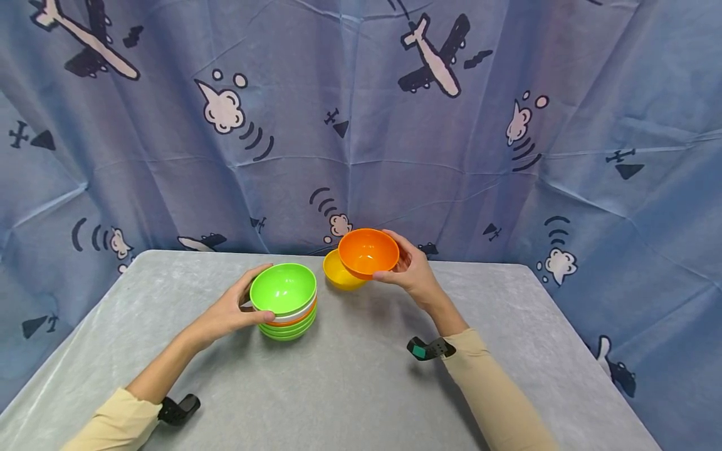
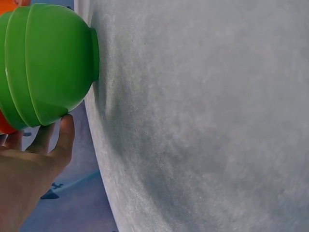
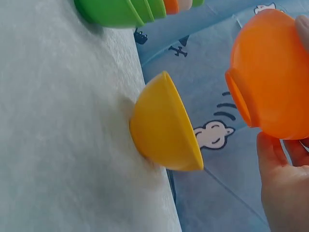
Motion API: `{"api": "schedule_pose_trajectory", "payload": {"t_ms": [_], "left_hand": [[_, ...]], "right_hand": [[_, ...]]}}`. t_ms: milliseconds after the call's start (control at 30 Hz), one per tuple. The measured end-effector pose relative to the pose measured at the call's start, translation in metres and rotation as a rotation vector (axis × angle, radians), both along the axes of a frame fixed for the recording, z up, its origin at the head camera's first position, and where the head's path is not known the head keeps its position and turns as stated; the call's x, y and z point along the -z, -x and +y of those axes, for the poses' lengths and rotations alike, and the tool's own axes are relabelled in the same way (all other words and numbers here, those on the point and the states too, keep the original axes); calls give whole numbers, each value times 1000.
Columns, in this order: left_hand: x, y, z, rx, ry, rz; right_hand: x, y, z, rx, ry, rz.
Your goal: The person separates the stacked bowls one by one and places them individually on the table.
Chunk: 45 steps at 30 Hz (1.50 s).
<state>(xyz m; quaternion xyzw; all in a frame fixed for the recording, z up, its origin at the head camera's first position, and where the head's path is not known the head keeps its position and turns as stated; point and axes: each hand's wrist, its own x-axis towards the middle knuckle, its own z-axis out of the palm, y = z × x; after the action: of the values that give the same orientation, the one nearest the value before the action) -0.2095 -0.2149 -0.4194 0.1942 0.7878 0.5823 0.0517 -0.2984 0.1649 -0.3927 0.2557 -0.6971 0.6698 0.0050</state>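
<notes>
My left hand (image 1: 232, 309) grips the side of a stack of nested bowls, thumb in front and fingers behind. A bright green bowl (image 1: 284, 288) tops the stack, with white, orange and more green rims under it. In the left wrist view, the lowest green bowl (image 2: 60, 63) has its foot right at the tabletop. My right hand (image 1: 416, 275) holds an orange bowl (image 1: 369, 252) by its right side, mouth up and slightly tilted. In the right wrist view this orange bowl (image 3: 275, 77) is raised off the table, beside a yellow bowl (image 3: 164, 125) that stands upright there.
A pale grey cloth covers the table (image 1: 350, 388). Behind its far edge hangs a blue curtain (image 1: 361, 125) printed with planes and clouds. The yellow bowl is near that far edge, partly covered by the orange one in the head view.
</notes>
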Motion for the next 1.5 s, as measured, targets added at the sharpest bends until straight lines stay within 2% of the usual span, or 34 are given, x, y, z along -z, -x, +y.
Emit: {"api": "schedule_pose_trajectory", "payload": {"t_ms": [333, 700, 1000, 1300, 1500], "left_hand": [[0, 0, -1, 11, -6, 5], [0, 1, -1, 13, -4, 6], [-1, 0, -2, 15, -2, 2], [-1, 1, -1, 14, 0, -4], [-1, 1, -1, 14, -3, -13]], "right_hand": [[7, 4, 24, 40, -3, -20], [20, 13, 56, 170, -97, -80], [27, 18, 69, 171, -80, -143], [37, 24, 75, 183, -158, -198], [43, 29, 78, 176, -157, -222]]}}
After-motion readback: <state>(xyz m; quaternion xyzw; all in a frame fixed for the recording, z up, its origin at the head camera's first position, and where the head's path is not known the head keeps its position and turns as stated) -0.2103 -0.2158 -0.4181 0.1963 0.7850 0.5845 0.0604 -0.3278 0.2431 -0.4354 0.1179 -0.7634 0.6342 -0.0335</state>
